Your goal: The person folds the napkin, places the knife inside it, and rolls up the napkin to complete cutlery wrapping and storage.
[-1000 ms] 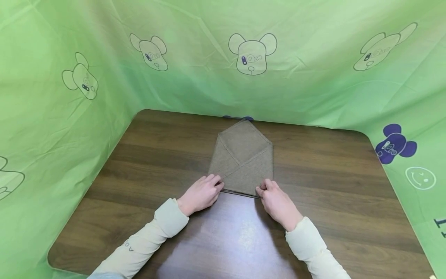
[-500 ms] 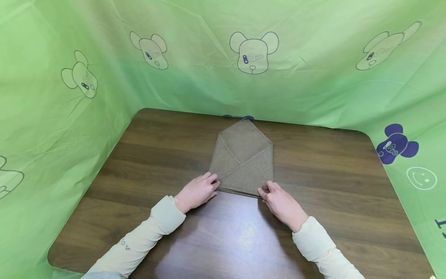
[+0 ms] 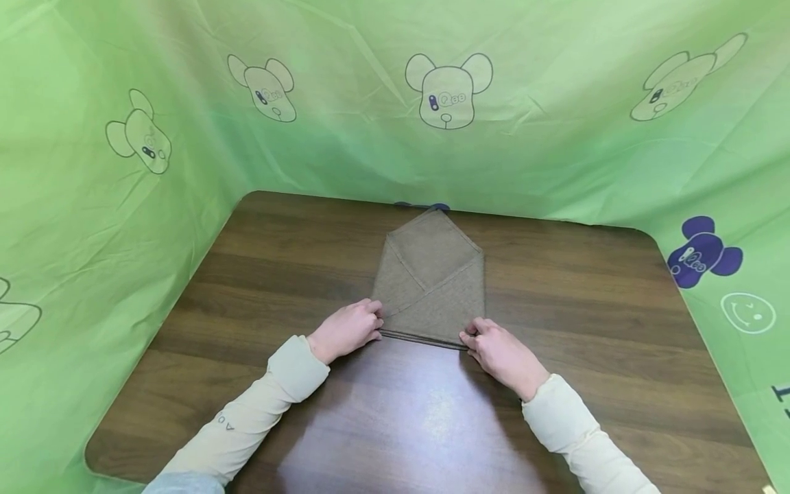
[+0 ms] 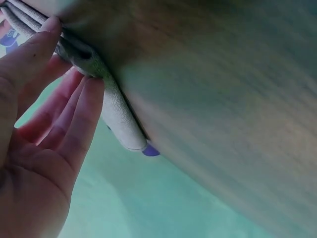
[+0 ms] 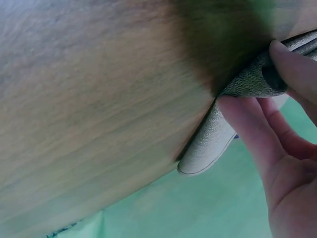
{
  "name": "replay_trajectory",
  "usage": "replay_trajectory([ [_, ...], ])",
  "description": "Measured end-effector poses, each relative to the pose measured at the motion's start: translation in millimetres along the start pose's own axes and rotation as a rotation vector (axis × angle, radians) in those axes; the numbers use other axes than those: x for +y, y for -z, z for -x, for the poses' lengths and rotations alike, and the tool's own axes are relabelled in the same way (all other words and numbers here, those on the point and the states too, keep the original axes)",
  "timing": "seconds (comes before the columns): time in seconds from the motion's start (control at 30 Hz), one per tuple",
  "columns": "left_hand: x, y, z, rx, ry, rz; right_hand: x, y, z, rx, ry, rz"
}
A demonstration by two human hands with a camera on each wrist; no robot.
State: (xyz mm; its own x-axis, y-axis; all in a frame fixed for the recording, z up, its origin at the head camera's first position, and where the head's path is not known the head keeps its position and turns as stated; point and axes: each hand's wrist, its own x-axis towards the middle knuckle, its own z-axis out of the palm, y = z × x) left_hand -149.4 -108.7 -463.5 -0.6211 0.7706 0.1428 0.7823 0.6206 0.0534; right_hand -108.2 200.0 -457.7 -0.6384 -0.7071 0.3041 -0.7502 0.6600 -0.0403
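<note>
A grey-brown folded cloth napkin (image 3: pixel 432 288) lies flat toward the back middle of the table, its pointed end at the far edge and its layered straight edge nearest me. My left hand (image 3: pixel 348 329) pinches the near left corner, and the left wrist view shows its thumb and fingers on either side of the folded cloth (image 4: pixel 119 116). At the near right corner, my right hand (image 3: pixel 503 353) pinches the layers between thumb and fingers. In the right wrist view the cloth's (image 5: pixel 210 136) rolled fold shows between them. The fingertips partly cover both corners.
The dark wooden table (image 3: pixel 247 274) has rounded corners. A green curtain (image 3: pixel 345 103) printed with bear heads hangs behind and along both sides. A bright glare lies on the table in front of the napkin.
My left hand has slid left along the near edge to the corner. The right hand has shifted slightly right. The napkin has stayed almost in place.
</note>
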Motion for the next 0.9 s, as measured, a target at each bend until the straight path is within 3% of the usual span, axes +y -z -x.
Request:
replay_trajectory([
  [0.27, -7.2, 5.4, -3.2, -0.058, 0.018, 0.053, 6.7, 4.3, 2.3, -0.068, -0.007, -0.079],
  [0.4, -8.4, 7.8, -3.9, -0.063, 0.02, 0.062, 8.3, 2.4, 3.7, -0.049, -0.008, -0.089],
  [0.6, -6.8, 6.0, -1.6, -0.016, -0.008, 0.025, 8.5, 0.0, 4.8, -0.025, 0.019, -0.049],
  [0.9, -6.0, 0.6, 0.1, 0.065, 0.0, 0.05, 10.3, -0.8, 6.4, -0.023, 0.038, -0.026],
])
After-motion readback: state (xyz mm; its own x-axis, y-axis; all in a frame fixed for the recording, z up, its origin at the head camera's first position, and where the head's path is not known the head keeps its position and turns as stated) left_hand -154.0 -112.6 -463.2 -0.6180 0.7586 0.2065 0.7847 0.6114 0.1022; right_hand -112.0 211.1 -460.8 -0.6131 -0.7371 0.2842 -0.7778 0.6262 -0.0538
